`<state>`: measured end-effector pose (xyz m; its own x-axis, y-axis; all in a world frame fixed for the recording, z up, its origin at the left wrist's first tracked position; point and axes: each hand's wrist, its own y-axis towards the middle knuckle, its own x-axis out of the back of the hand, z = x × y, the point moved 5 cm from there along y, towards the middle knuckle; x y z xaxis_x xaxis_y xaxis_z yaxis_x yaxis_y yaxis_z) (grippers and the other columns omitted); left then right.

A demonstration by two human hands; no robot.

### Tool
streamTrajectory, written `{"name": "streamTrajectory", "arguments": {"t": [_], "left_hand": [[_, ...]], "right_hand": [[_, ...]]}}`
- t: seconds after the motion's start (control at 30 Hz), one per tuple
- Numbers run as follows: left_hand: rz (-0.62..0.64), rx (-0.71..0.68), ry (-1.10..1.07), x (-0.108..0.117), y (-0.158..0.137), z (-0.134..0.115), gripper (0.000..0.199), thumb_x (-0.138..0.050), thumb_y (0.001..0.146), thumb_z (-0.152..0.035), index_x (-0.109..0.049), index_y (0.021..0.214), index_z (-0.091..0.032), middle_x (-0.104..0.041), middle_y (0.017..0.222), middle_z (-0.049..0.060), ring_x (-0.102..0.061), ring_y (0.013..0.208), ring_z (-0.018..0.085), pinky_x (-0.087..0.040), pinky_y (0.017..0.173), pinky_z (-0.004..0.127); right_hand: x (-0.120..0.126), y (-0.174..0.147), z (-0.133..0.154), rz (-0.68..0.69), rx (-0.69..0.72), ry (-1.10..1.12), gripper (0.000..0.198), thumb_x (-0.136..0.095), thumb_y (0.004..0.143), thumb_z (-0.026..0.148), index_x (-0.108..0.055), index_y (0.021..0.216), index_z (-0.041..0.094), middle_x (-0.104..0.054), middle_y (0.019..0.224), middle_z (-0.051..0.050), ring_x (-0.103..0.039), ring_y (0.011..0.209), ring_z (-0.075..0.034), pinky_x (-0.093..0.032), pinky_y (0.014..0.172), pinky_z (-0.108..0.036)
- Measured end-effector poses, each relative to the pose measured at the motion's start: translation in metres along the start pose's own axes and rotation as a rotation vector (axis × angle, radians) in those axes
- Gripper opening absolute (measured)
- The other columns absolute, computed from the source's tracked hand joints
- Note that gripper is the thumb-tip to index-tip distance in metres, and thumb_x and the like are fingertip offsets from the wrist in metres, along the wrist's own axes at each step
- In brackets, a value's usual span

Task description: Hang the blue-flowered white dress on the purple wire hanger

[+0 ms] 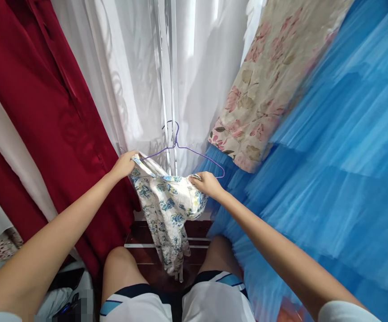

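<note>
A purple wire hanger [197, 152] hangs by its hook at the pale metal poles in front of me. On its left arm sits one shoulder of a white garment with blue and yellow flowers [167, 201]. My left hand [124, 164] grips the garment at that shoulder, fingers closed on the cloth. Pinched in my right hand [207, 184] is the other side of the neckline, below the hanger's right arm, whose tip sticks out bare. The rest of the garment droops between my hands, above my knees.
Dark red cloth [89, 179] hangs at the left and white curtains [200, 67] behind the poles [168, 80]. At the right are a beige floral cloth [254, 103] and a wide blue tulle skirt [331, 179]. A pale bar [140, 245] runs low over the dark floor.
</note>
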<state>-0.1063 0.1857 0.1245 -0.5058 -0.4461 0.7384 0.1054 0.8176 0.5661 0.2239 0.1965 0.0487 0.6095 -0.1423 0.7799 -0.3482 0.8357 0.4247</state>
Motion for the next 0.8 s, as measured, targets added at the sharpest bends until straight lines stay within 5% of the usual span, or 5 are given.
{"name": "streamTrajectory", "arguments": {"t": [0.2, 0.37, 0.57, 0.67, 0.8], "left_hand": [[-0.139, 0.031, -0.178, -0.012, 0.004, -0.025, 0.04, -0.049, 0.078, -0.021, -0.047, 0.118, -0.021, -0.061, 0.074, -0.002, -0.053, 0.059, 0.015, -0.04, 0.062, 0.025], [-0.227, -0.015, -0.044, -0.006, -0.015, -0.025, 0.01, -0.048, 0.081, -0.026, -0.055, 0.079, -0.019, -0.05, 0.059, -0.002, -0.049, 0.057, 0.013, -0.035, 0.059, 0.024], [-0.152, -0.007, 0.211, -0.004, -0.02, -0.032, 0.033, -0.047, 0.088, -0.046, -0.065, 0.076, -0.021, -0.055, 0.063, 0.002, -0.052, 0.061, 0.018, -0.031, 0.058, 0.027], [-0.157, 0.04, 0.29, 0.002, -0.021, -0.026, 0.036, -0.047, 0.088, -0.052, -0.07, 0.083, -0.024, -0.063, 0.072, 0.006, -0.057, 0.069, 0.023, -0.033, 0.06, 0.029], [-0.103, -0.049, 0.088, -0.003, -0.019, -0.022, 0.037, -0.046, 0.09, -0.049, -0.07, 0.095, -0.022, -0.067, 0.095, 0.007, -0.061, 0.088, 0.023, -0.042, 0.077, 0.03]], "right_hand": [[0.027, -0.026, -0.007, -0.105, 0.107, 0.242, 0.037, -0.053, 0.088, 0.044, -0.073, 0.096, 0.015, -0.069, 0.078, -0.005, -0.058, 0.068, -0.019, -0.042, 0.063, -0.027], [0.071, -0.048, -0.033, -0.4, 0.122, 0.298, 0.075, -0.064, 0.082, 0.041, -0.04, 0.148, 0.016, -0.071, 0.095, -0.008, -0.061, 0.073, -0.021, -0.048, 0.069, -0.032], [0.09, 0.003, -0.044, -0.224, 0.084, 0.113, 0.045, -0.064, 0.08, 0.041, -0.071, 0.112, 0.011, -0.071, 0.079, -0.008, -0.06, 0.064, -0.02, -0.045, 0.062, -0.03], [0.1, 0.022, -0.049, -0.027, 0.038, 0.31, 0.035, -0.065, 0.079, 0.046, -0.072, 0.076, 0.012, -0.065, 0.061, -0.004, -0.054, 0.053, -0.016, -0.041, 0.053, -0.027], [0.087, 0.015, -0.056, 0.211, -0.189, 0.703, 0.03, -0.069, 0.076, 0.043, -0.069, 0.075, 0.013, -0.069, 0.065, -0.007, -0.061, 0.056, -0.019, -0.049, 0.057, -0.031]]}}
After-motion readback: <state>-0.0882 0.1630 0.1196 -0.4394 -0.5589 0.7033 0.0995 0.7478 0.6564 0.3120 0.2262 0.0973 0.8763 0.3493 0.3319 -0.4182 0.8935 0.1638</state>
